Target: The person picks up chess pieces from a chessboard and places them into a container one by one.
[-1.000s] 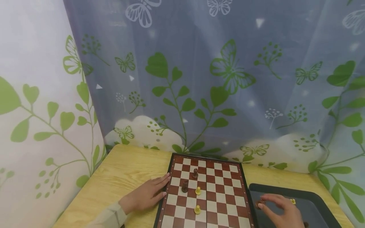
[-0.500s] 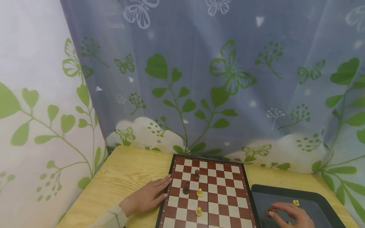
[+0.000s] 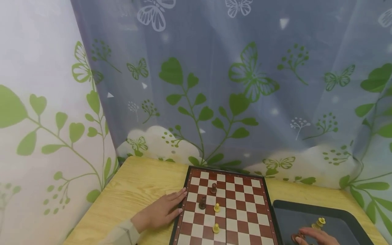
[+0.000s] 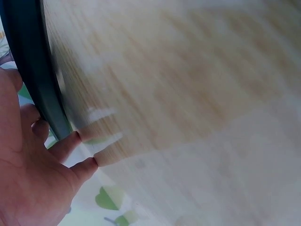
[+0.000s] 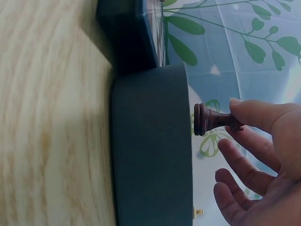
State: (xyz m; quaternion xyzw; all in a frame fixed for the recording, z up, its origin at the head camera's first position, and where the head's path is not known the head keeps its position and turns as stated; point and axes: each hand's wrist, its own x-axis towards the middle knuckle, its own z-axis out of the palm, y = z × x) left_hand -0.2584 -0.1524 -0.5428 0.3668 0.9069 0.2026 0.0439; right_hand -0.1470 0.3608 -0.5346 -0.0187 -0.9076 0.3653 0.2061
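Flat along the left edge of a chessboard (image 3: 245, 217) lies my left hand (image 3: 160, 211), its fingers touching the black rim. My right hand (image 3: 318, 237) pinches a dark brown chess piece (image 5: 214, 120) between thumb and forefinger above a dark tray (image 3: 291, 216). The piece is tipped sideways in the right wrist view; its top is partly covered by the fingers, so its kind is unclear. On the board's left half stand two brown pieces, a nearer one (image 3: 202, 202) and a farther one (image 3: 213, 188), plus two yellow pawns, one farther (image 3: 216, 207) and one nearer (image 3: 216, 228).
A yellow chess piece (image 3: 319, 223) is in the tray, just beyond my right hand. The tray sits against the board's right side on a wooden table (image 3: 147, 177). A patterned curtain (image 3: 211, 85) hangs behind the table.
My right hand, still holding the brown piece, has moved right and toward the near side over the tray, uncovering more of the yellow piece there. The left hand stays at the board's edge.
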